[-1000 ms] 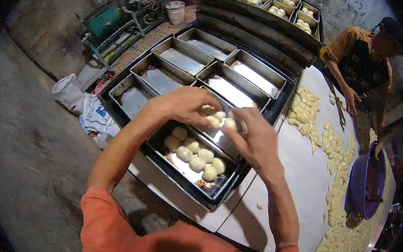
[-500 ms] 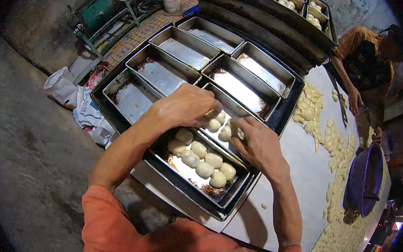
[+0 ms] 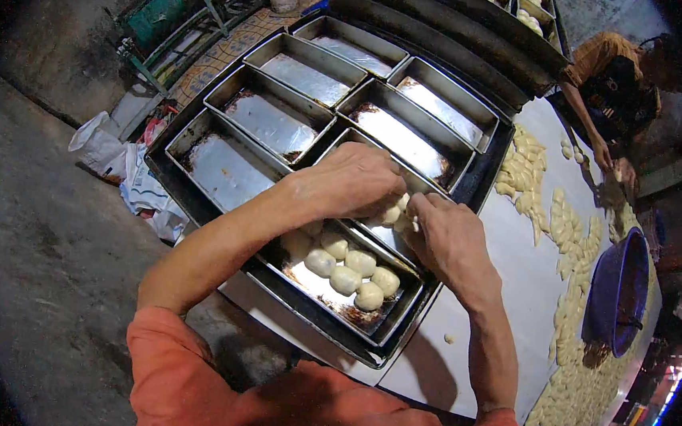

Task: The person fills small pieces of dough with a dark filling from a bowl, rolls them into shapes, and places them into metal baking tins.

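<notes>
Both my hands are bent over one metal loaf tin [image 3: 351, 136] in the right-hand column. My left hand [image 3: 359, 181] curls its fingers round dough balls [image 3: 394, 214] in that tin; its fingertips are mostly hidden. Facing it from the right, my right hand [image 3: 453, 239] has its thumb and fingers closed on a pale dough ball at the same cluster. Just nearer to me, another tin [image 3: 383, 335] holds several smooth dough balls [image 3: 344, 280] in two rough rows, part of them behind my left forearm.
Several greased tins [image 3: 237, 161] fill the rest of the black tray [image 3: 161, 159]. On the white table [image 3: 491, 337] to the right lie many dough pieces [image 3: 564, 230] and a purple basin [image 3: 617, 291]. Across it a co-worker's hand [image 3: 600, 153] works. Stacked trays [image 3: 451, 37] stand behind.
My left hand has moved right, toward my right hand, and now covers more of the dough balls. The right hand has shifted slightly right. The co-worker's hands have come closer together.
</notes>
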The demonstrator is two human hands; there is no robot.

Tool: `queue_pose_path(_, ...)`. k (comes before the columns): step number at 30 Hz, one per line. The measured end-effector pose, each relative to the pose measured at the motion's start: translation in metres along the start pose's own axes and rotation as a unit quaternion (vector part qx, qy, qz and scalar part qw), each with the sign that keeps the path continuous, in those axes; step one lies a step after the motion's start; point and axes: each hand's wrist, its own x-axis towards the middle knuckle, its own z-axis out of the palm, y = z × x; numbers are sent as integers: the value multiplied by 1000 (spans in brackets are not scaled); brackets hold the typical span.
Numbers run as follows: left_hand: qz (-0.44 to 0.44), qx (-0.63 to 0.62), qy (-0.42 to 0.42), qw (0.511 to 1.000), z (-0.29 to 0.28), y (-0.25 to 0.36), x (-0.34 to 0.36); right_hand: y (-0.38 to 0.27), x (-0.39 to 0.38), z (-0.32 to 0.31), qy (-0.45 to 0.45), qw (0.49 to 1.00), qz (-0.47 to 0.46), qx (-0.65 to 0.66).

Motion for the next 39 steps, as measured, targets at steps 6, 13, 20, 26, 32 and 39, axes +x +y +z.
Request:
queue_pose_path(6,49,-65,14,997,-4,-7,-16,3,-9,-20,48,988,7,149)
queue_pose_path(13,-54,-63,195,977,-26,-31,-59,25,39,5,180,979,-70,-70)
queue_pose_path(20,-89,-124,217,964,-14,-30,-99,31,58,11,94,975,-153,-131)
queue_pose_path(26,-114,-146,229,956,-4,-25,-111,27,64,7,80,967,-187,-154)
queue_pose_path(32,-131,-113,198,965,0,-26,-109,38,67,6,66,965,-217,-131)
queue_pose_path(39,-66,-10,186,980,-6,-36,-49,61,10,1,357,912,6,203)
